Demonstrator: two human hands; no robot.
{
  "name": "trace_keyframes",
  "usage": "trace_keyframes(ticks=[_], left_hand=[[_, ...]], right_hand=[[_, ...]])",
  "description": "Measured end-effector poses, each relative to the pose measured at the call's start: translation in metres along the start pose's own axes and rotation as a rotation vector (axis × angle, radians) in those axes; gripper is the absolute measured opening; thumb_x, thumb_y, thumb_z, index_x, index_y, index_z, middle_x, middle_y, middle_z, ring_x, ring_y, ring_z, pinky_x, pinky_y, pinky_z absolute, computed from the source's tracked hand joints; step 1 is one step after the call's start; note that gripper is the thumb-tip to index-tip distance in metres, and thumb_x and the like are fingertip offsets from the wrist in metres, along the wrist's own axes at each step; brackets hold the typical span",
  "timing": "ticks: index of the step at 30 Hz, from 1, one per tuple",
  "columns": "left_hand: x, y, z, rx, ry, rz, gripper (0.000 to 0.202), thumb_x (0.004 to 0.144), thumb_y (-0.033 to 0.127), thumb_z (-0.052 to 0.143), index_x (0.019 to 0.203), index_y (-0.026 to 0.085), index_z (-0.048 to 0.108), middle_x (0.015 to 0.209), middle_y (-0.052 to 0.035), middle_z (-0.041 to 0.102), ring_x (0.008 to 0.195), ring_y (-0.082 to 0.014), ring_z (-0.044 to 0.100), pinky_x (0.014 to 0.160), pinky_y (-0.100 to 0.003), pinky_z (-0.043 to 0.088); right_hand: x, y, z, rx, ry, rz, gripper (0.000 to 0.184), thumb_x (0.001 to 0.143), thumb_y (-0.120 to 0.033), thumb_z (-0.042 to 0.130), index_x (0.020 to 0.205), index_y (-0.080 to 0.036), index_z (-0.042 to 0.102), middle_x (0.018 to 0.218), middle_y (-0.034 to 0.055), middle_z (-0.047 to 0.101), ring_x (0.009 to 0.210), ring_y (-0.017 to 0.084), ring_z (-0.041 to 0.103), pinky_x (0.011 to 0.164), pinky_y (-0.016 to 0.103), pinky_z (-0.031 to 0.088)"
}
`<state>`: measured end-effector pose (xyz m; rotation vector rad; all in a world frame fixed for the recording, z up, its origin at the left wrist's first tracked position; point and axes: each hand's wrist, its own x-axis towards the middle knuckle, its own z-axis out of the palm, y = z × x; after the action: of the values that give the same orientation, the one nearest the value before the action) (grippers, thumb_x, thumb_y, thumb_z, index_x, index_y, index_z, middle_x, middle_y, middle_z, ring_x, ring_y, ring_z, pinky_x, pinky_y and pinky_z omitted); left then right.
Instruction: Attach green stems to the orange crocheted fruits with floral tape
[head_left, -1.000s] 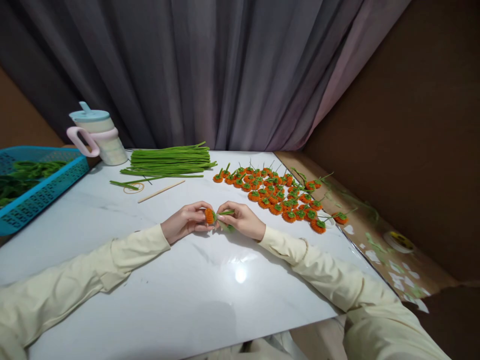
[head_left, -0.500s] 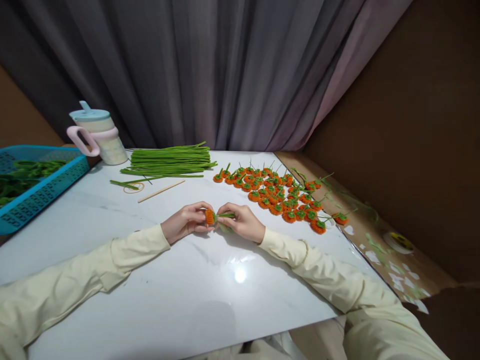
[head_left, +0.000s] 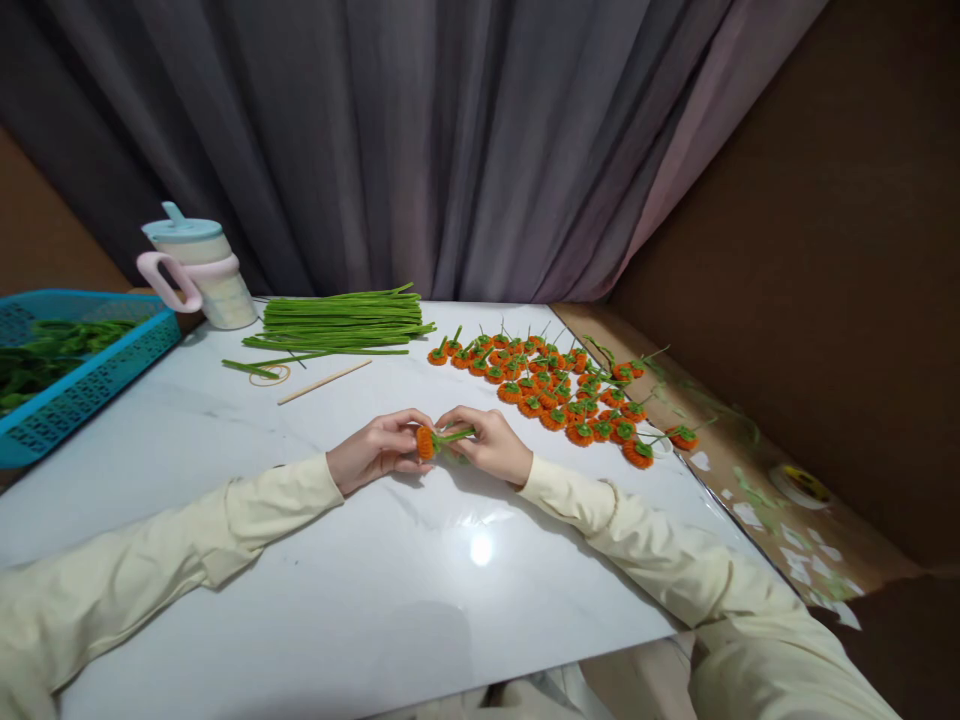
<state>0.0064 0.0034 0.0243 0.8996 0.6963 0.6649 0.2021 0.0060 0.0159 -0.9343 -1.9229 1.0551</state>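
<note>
Orange pipe-cleaner pumpkin [head_left: 425,442], round and fuzzy, is pinched between both hands just above the glossy white desk [head_left: 420,600]. The left hand [head_left: 371,455] grips its body from 9 o'clock, while the right hand [head_left: 489,445] clasps its thin green stem [head_left: 456,435] from 3 o'clock. Finished pumpkins [head_left: 555,395] cluster at 2 o'clock, and straight chenille sticks [head_left: 341,320] lie bundled at 11 o'clock.

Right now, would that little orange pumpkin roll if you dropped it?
Probably not far: the pumpkin in the left hand has a green stem sticking out, held by the right hand. Finished pumpkins lie flat nearby. Likely light, being small and fuzzy.
</note>
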Motion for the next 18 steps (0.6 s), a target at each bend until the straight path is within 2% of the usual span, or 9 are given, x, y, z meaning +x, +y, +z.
trace_keyframes(ticks=[2, 4, 7, 13, 18], left_hand=[[0.001, 0.001, -0.003, -0.014, 0.028, 0.035, 0.025, 0.065, 0.011, 0.067, 0.088, 0.014, 0.058, 0.077, -0.0034, 0.065, 0.073, -0.0159, 0.066, 0.071, -0.026, 0.057], [0.003, 0.003, -0.006, -0.019, 0.059, 0.073, 0.026, 0.066, 0.011, 0.066, 0.09, 0.014, 0.056, 0.076, -0.0031, 0.065, 0.073, -0.0155, 0.066, 0.071, -0.025, 0.057], [0.004, 0.005, -0.009, 0.001, 0.077, 0.1, 0.028, 0.068, 0.011, 0.065, 0.094, 0.015, 0.055, 0.076, -0.0025, 0.065, 0.074, -0.0152, 0.066, 0.072, -0.026, 0.057], [0.002, 0.0, -0.005, 0.129, 0.022, 0.146, 0.029, 0.071, 0.021, 0.07, 0.094, 0.016, 0.053, 0.082, -0.0022, 0.064, 0.075, -0.018, 0.067, 0.077, -0.034, 0.055], [-0.002, -0.006, 0.001, 0.359, 0.04, 0.332, 0.02, 0.075, 0.023, 0.067, 0.091, 0.016, 0.056, 0.085, -0.0035, 0.063, 0.08, -0.0185, 0.064, 0.072, -0.028, 0.053]], right_hand=[[0.0, 0.001, 0.001, 0.149, -0.013, 0.058, 0.015, 0.075, -0.024, 0.058, 0.088, -0.017, 0.054, 0.068, 0.0025, 0.067, 0.055, 0.013, 0.058, 0.055, 0.024, 0.046], [0.0, 0.002, 0.001, 0.305, -0.028, 0.099, 0.028, 0.076, -0.033, 0.062, 0.093, -0.019, 0.045, 0.064, 0.0009, 0.067, 0.047, 0.011, 0.052, 0.049, 0.022, 0.042], [0.0, 0.002, 0.001, 0.43, -0.017, 0.092, 0.045, 0.074, -0.039, 0.067, 0.1, -0.022, 0.035, 0.062, -0.002, 0.066, 0.045, 0.009, 0.048, 0.047, 0.021, 0.039], [-0.001, -0.002, 0.002, 0.456, -0.026, 0.094, 0.052, 0.074, -0.041, 0.068, 0.108, -0.021, 0.034, 0.061, -0.0025, 0.066, 0.048, 0.01, 0.051, 0.049, 0.02, 0.039], [-0.001, 0.001, 0.002, 0.434, -0.038, 0.109, 0.05, 0.074, -0.042, 0.069, 0.106, -0.02, 0.037, 0.059, -0.0031, 0.065, 0.044, 0.009, 0.048, 0.046, 0.019, 0.035]])
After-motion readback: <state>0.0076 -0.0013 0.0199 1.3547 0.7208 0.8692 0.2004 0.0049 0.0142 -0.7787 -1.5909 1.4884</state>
